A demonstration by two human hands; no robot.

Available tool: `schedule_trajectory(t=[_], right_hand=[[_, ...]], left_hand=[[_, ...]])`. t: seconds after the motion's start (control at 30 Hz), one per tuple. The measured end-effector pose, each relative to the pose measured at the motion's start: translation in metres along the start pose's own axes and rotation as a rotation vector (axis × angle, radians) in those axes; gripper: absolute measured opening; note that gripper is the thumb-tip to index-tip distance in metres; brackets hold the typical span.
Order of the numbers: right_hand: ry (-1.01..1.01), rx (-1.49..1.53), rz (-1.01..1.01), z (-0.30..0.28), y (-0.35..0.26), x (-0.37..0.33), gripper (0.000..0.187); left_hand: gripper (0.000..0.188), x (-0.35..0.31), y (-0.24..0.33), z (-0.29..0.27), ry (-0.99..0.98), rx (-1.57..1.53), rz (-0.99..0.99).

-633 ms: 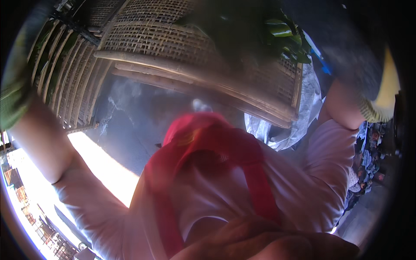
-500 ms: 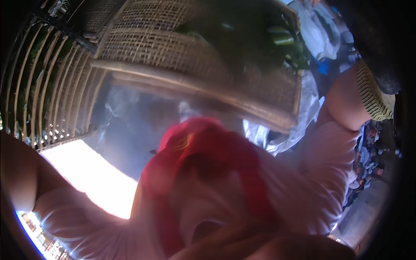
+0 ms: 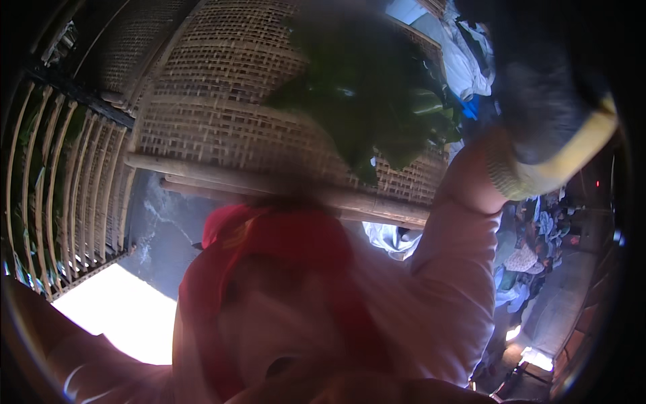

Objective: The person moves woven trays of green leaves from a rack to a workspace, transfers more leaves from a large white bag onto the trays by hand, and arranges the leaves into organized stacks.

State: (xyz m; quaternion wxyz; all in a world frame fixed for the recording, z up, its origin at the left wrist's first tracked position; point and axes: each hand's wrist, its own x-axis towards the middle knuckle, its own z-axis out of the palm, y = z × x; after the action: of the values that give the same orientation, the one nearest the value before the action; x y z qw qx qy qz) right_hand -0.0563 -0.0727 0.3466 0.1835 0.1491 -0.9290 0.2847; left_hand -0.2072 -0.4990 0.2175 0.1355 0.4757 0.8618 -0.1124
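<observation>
My right hand (image 3: pixel 548 111) is raised at the upper right, close to the camera, in a dark grey work glove with a yellow knitted cuff. Its fingers blur into the dark rim, so any grip is hidden. Just left of the glove, a pile of broad green leaves (image 3: pixel 377 101) lies on a woven bamboo tray (image 3: pixel 208 108) with a pole along its near edge. At the lower left only my left arm (image 3: pixel 87 367) shows, in a pale sleeve; that hand is outside the picture.
A slatted bamboo rack (image 3: pixel 74 182) with greenery behind it stands at the left. White sacks (image 3: pixel 454 64) and a blue item (image 3: pixel 469 106) lie past the tray. Cluttered cloth and bags (image 3: pixel 525 256) fill the right side. Bright light (image 3: pixel 124 316) falls on the grey floor (image 3: pixel 161 222).
My gloved right hand has come further into the picture, moving left toward the leaves. The view has shifted, and more of the leaf pile and the tray's weave shows.
</observation>
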Motion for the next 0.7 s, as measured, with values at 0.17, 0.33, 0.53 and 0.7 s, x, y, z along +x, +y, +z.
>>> schedule_trajectory(t=[0.17, 0.33, 0.53, 0.7], right_hand=[[0.081, -0.217, 0.018, 0.116, 0.091, -0.006, 0.038], [-0.211, -0.687, 0.577, 0.275, 0.214, -0.085, 0.039], [0.308, 0.254, 0.854, 0.275, 0.209, -0.024, 0.032], [0.24, -0.102, 0.07, 0.237, 0.126, 0.024, 0.032]], left_hand=[[0.055, 0.033, -0.048, -0.046, 0.065, -0.065, 0.039], [0.056, 0.14, -0.066, -0.062, 0.226, -0.683, 0.162], [0.059, 0.194, -0.007, 0.023, 0.048, -1.851, 0.216], [0.04, 0.228, 0.013, 0.018, 0.753, -0.456, 0.507]])
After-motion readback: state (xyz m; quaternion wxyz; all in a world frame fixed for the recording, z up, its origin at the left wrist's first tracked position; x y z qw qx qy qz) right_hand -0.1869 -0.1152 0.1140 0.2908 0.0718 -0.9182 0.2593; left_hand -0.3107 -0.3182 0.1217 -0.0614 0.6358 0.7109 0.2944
